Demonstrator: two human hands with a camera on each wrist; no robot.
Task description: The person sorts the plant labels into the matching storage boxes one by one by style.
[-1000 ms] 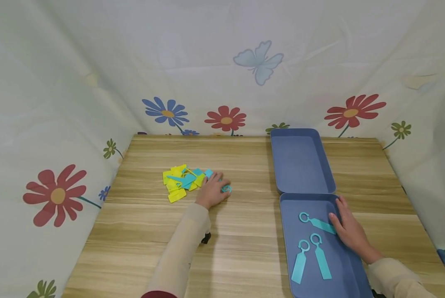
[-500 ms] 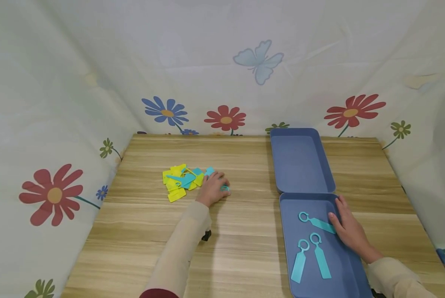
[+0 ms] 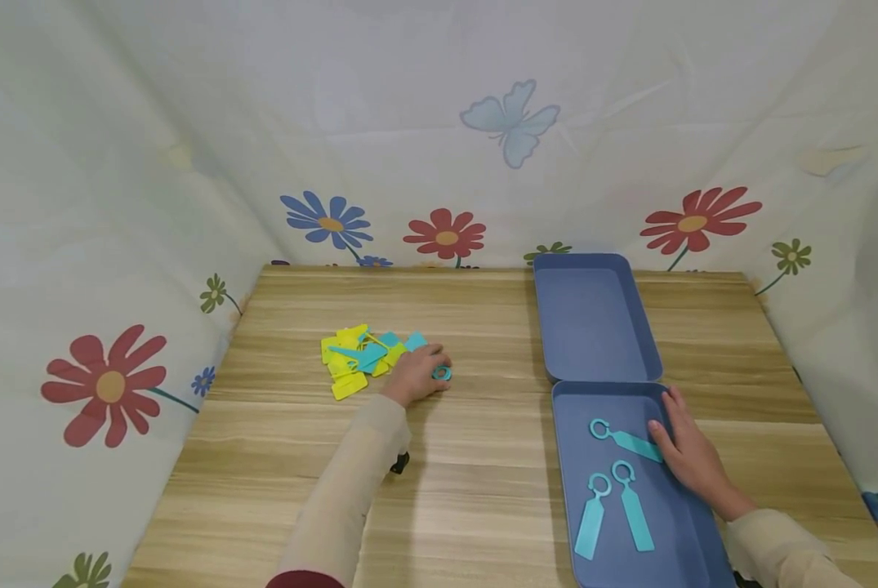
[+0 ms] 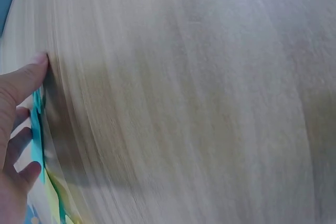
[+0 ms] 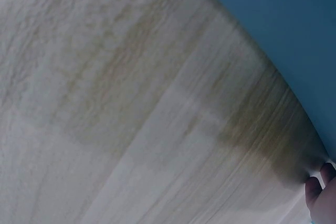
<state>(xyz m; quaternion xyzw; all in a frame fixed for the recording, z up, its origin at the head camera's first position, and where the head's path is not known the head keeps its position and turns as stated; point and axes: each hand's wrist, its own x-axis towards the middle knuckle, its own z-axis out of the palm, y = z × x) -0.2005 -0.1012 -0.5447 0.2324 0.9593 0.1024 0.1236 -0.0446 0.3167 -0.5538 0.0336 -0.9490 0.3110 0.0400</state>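
At the right end of a loose pile, my left hand (image 3: 416, 374) has its fingers bent round a turquoise plastic hang tag (image 3: 442, 373), whose ring shows between thumb and fingers. The left wrist view catches this turquoise tag (image 4: 37, 140) edge-on against the fingers. My right hand (image 3: 696, 453) grips the right rim of the near blue tray (image 3: 567, 498), thumb on the inner side. In the right wrist view only fingertips (image 5: 313, 187) show at the tray's outer wall. Three turquoise tags lie inside, one (image 3: 633, 443) close to the thumb.
The pile beside my left hand mixes yellow tags (image 3: 349, 384) and turquoise tags (image 3: 368, 357), overlapping. A second blue tray (image 3: 593, 318) sits directly behind the near one. Both stand on a wood-grain table (image 3: 483, 457), with flower-printed cloth (image 3: 380, 122) around it.
My left hand has shifted slightly left, its fingers drawing in round the turquoise tag, and the ring has moved a little with it. The right hand and trays have stayed put.
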